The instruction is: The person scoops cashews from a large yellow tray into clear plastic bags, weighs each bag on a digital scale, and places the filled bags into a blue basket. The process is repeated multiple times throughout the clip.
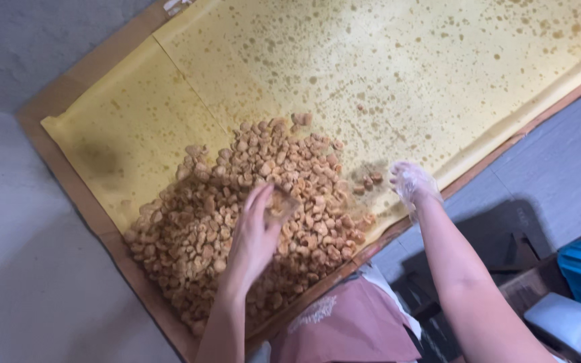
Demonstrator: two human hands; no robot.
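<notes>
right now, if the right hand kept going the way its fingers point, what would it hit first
Probably the few loose fried pieces just ahead of the gloved right hand, then the main heap on the stained yellow paper. The hand's height above the paper is unclear.

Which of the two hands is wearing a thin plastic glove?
The right hand, at the pile's right edge on the yellow paper. The left hand is bare and holds a fried piece over the pile.
</notes>
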